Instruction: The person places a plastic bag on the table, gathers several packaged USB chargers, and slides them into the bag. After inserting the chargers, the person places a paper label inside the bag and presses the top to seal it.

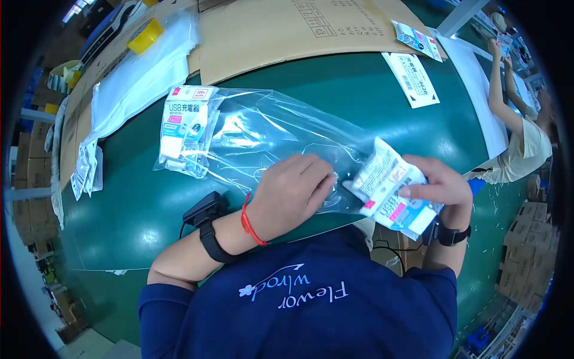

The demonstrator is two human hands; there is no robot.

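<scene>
A large clear plastic bag (263,128) lies across the green table. At its left end sits a stack of small white, blue and pink packets (182,130), seen through the film. My left hand (292,186), a red cord round its wrist, is closed on the bag near its right end. Just to the right, my right hand (439,184) grips a bundle of similar flat packets (391,188), thumb across the front. The bundle is tilted beside the bag's end; whether its edge is inside the bag I cannot tell.
Brown cardboard (257,36) covers the table's (128,221) far side. One packet (417,40) and a printed white label (411,79) lie far right. Clear bags (143,75) with a yellow tape roll (145,36) and several packets (88,169) lie left. Another person (517,137) works at right.
</scene>
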